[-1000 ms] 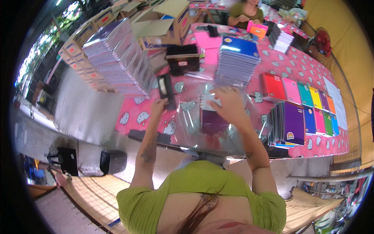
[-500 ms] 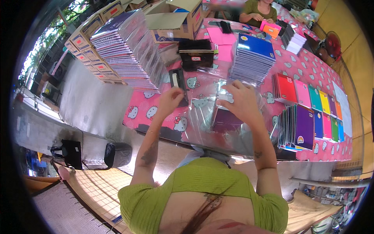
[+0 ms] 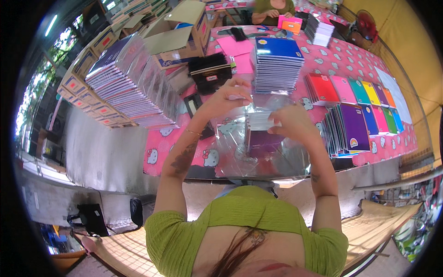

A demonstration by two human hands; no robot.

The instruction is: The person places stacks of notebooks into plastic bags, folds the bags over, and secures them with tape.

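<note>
My left hand (image 3: 226, 98) pinches the clear sleeve's (image 3: 258, 138) top edge. My right hand (image 3: 290, 122) grips the purple notebook (image 3: 263, 138) upright, directly above the opening.

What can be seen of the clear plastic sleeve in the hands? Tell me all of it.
The clear plastic sleeve is thin, glossy and wrinkled, held up above a pile of similar sleeves on the pink table. A stack of notebooks, purple cover in front, sits partly inside it. The left hand pinches its top edge; the right hand grips the notebooks' upper end.
</note>
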